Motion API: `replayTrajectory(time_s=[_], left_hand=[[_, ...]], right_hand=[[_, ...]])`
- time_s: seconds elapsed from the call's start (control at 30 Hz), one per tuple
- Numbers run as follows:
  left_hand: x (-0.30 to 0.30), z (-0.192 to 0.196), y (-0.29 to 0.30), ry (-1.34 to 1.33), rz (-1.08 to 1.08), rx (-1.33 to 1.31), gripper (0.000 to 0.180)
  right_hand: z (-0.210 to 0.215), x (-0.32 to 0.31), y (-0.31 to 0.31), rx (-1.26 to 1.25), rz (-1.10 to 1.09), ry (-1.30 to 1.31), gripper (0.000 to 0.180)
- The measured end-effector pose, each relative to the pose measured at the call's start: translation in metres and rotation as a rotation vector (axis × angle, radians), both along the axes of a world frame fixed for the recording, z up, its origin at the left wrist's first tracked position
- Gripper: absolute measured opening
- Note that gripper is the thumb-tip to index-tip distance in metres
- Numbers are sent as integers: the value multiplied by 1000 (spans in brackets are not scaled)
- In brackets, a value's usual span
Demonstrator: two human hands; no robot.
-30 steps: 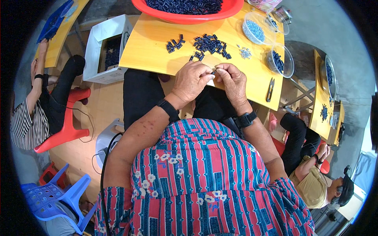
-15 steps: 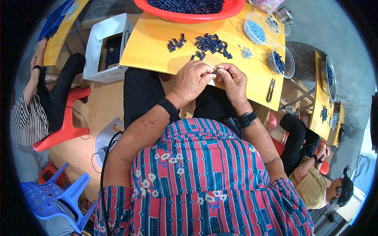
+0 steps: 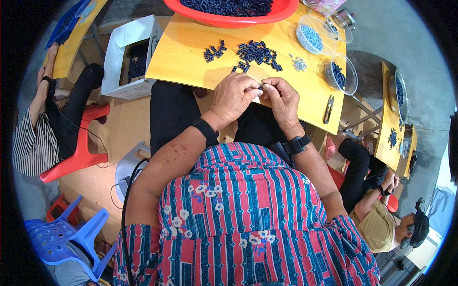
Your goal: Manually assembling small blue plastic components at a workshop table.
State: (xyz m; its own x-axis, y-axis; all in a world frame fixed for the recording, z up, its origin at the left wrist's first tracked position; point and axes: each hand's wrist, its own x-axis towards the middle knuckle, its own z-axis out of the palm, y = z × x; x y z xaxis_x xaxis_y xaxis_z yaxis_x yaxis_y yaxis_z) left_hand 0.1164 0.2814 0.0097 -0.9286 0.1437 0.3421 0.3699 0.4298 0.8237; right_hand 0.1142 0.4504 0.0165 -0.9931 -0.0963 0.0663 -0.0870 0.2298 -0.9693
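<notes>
Above my lap, at the near edge of the yellow table (image 3: 183,59), my two hands meet fingertip to fingertip. My left hand (image 3: 232,96) pinches a small dark plastic piece (image 3: 260,87), mostly hidden by the fingers. From the other side, my right hand (image 3: 283,98) closes thumb and forefinger at that same piece; what exactly it grips is too small to tell. Just beyond the hands lies a heap of dark blue-black plastic pieces (image 3: 258,52), with a smaller group (image 3: 215,51) to its left. Small pale blue parts (image 3: 299,64) lie loose at the right.
A red basin (image 3: 234,20) of dark pieces stands at the far edge. On the right are a clear tub of pale blue parts (image 3: 310,38), a tub of dark pieces (image 3: 338,76) and thread snips (image 3: 328,109). A white box (image 3: 114,62) sits left. Other people sit on both sides.
</notes>
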Motion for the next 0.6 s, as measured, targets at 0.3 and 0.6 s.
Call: replayTrajectory(time_s=[0.3,0.6], left_hand=[[0,-1,0,-8,7,1,12],[1,-1,-1,20,14,-16,9]], right_hand=[[2,6,0,120,-15,59,9],[5,8,3,295,90,321,11]])
